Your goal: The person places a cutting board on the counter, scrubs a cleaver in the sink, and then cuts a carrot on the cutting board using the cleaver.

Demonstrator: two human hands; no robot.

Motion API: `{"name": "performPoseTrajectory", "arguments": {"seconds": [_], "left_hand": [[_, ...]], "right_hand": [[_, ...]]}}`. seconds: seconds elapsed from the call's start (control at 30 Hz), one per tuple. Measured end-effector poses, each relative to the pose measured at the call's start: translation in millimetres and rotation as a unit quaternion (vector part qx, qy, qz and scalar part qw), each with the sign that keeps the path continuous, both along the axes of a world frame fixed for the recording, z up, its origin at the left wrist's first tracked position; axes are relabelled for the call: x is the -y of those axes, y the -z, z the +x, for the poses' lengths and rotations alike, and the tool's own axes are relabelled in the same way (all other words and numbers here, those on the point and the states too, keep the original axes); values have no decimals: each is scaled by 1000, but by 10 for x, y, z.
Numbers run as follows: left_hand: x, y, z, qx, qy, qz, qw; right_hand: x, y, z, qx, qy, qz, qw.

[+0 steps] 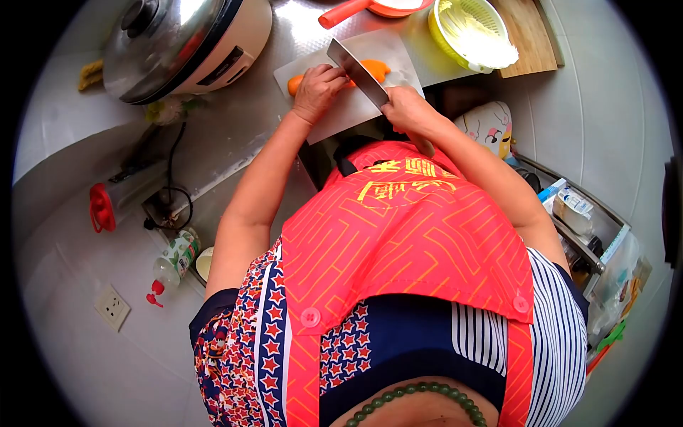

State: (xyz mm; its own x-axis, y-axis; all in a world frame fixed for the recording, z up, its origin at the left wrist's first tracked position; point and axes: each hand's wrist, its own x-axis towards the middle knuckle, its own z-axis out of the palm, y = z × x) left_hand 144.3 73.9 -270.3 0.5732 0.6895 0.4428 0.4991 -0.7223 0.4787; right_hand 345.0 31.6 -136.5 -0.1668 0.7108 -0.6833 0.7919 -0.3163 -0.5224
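My right hand (pixel 407 112) is wrapped round the handle of a broad kitchen cleaver (pixel 356 73), its blade slanting up and to the left. Under my left hand (pixel 320 91) lies a carrot (pixel 293 86), pinned down with curled fingers close to the blade. More orange carrot (pixel 375 69) shows on the far side of the blade; whether it is sliced through I cannot tell. All of this rests on a pale cutting board (pixel 395 51) on the metal counter.
A large electric cooker (pixel 235 43) stands at the left. Behind the board is a red-handled pan (pixel 347 13). A yellow-green colander (pixel 445 44) with pale shreds sits at the right, beside a wooden board (pixel 530 43). An open drawer (pixel 590 242) juts out at the right; a bottle (pixel 174 260) is at lower left.
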Motion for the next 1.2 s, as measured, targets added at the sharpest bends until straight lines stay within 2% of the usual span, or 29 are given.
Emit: {"name": "performPoseTrajectory", "arguments": {"seconds": [0.23, 0.6, 0.73, 0.93, 1.2], "left_hand": [[-15, 8, 11, 7, 3, 1, 1000], [-25, -10, 16, 9, 8, -6, 1000], [-27, -30, 6, 17, 12, -6, 1000], [9, -6, 1, 13, 9, 2, 1000], [6, 9, 13, 6, -2, 16, 1000]], "right_hand": [[-42, 32, -54, 13, 1, -10, 1000], [-101, 483, -108, 70, -37, 22, 997], [-84, 666, -132, 49, -45, 55, 996], [-59, 677, -118, 53, -55, 81, 994], [6, 372, -44, 54, -35, 68, 996]]}}
